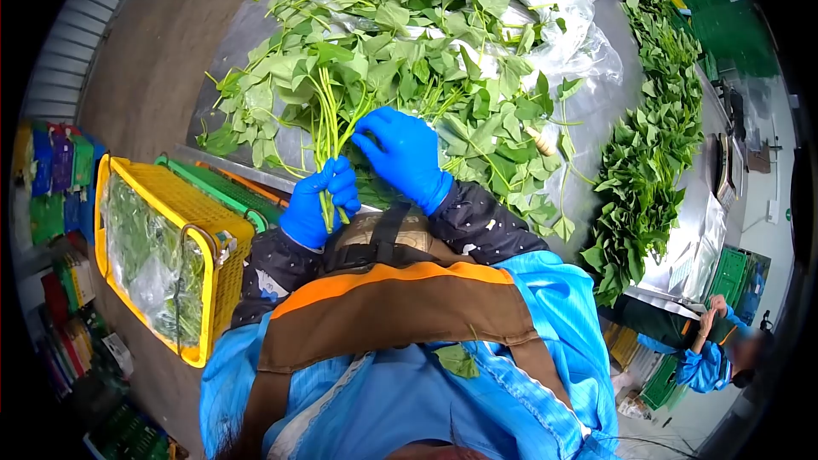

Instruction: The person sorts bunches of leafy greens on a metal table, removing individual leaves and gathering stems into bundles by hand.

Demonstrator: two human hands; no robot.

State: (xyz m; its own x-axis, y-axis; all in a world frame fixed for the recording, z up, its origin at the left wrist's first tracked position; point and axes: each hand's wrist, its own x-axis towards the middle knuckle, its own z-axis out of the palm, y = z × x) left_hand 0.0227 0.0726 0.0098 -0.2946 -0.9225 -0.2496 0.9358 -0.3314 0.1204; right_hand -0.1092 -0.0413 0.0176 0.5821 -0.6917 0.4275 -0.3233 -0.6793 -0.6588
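worktop [243, 38]: smooth metal, dull sheen. gloves [400, 158]: thin, rubbery-looking, smooth, low gloss. bag [588, 55]: clear plastic, glossy, crinkled. yellow crate [189, 196]: perforated rigid plastic. apron [392, 319]: matt cloth. jacket [554, 298]: cloth, slight sheen. leaves [285, 77] mostly matt, stems [328, 115] smooth.

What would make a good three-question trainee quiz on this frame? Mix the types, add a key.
1. True or false: the left hand in a blue glove is closed around the bundle of long green leafy stems.

2. What shows inside the rectangular yellow plastic crate?
A) metal tools
B) leafy greens and clear plastic film
C) spare gloves

3. Fill in: the co-worker in a blue top is near the picture's ____ edge.

Key: 1. True. 2. B. 3. Right.
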